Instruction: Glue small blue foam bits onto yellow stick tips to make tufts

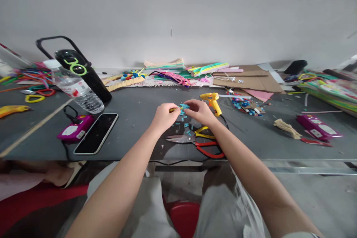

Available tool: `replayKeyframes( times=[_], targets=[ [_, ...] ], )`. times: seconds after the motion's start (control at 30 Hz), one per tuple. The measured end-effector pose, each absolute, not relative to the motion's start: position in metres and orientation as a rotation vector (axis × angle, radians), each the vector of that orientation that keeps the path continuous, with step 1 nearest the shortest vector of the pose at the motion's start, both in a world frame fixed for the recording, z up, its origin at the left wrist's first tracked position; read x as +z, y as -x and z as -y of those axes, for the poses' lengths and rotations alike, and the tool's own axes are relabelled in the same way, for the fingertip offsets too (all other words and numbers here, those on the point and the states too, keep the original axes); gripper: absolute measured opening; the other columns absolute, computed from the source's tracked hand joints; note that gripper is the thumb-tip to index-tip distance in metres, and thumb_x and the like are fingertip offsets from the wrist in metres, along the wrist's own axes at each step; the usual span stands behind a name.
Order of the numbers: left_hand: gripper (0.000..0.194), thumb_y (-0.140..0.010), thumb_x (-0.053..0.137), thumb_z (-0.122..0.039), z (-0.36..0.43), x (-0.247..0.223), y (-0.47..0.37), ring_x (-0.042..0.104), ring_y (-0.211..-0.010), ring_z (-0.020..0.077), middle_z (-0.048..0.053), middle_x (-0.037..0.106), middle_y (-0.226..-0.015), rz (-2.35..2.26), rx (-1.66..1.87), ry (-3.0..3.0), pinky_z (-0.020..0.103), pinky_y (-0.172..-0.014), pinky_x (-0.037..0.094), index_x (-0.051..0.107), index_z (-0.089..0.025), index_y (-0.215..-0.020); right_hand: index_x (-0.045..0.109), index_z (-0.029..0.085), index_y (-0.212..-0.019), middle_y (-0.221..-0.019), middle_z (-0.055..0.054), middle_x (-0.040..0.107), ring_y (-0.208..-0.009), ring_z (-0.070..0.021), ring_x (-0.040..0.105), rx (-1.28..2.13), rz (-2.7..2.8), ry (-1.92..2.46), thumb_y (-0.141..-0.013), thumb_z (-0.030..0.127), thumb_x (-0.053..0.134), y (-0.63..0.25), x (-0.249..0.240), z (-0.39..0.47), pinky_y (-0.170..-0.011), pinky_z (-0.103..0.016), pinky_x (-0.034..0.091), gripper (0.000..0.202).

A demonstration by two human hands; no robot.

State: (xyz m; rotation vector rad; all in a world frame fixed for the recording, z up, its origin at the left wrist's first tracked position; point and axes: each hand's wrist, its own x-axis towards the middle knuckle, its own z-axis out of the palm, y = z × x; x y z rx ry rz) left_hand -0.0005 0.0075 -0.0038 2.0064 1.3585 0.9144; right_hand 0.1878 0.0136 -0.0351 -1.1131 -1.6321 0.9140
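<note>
My left hand (166,116) is closed in a pinch on a thin yellow strip (173,109). At the strip's right end is a cluster of small blue pieces (183,108). The fingers of my right hand (201,112) curl around the cluster's right side, thumb and fingertips against it. More blue bits (186,125) lie scattered on the table below my hands. Closer to me lie scissors (181,139) with one yellow and one red handle, blades pointing left. A yellow glue gun (212,101) stands just beyond my right hand.
A water bottle (80,91), a black flask (95,80), a phone (97,134) and a purple power strip (76,129) are on the left. Craft stems (173,78) and cardboard (251,78) line the back panel. At right sit colourful scraps (245,106) and another purple power strip (318,127).
</note>
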Motion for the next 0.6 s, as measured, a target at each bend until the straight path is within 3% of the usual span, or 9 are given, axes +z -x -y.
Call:
replayKeyframes(
  times=[0.3,0.6],
  targets=[
    [0.028,-0.083,0.054,-0.033,-0.0066,-0.0021,0.0,0.038,-0.057,0.0114,-0.003,0.042,-0.055,-1.359,0.909,-1.981,0.027,-0.055,0.025,0.055,-0.018,-0.059,0.072,0.015,-0.104,-0.095,-0.009,0.075,-0.086,-0.0225,0.069,0.878,1.654,1.14,-0.079,0.038,0.071,-0.1881,-0.0336,-0.0124,-0.079,-0.036,0.056,0.034],
    [0.027,-0.084,0.054,-0.033,-0.0104,0.0003,0.0059,0.047,-0.059,0.0133,-0.001,0.053,-0.057,-1.422,0.922,-1.956,0.027,-0.057,0.03,0.065,-0.018,-0.065,0.071,0.016,-0.105,-0.104,-0.01,0.075,-0.093,-0.0229,0.07,0.817,1.569,1.147,-0.08,0.03,0.065,-0.1928,-0.0339,-0.0158,-0.083,-0.036,0.056,0.028]
  ],
)
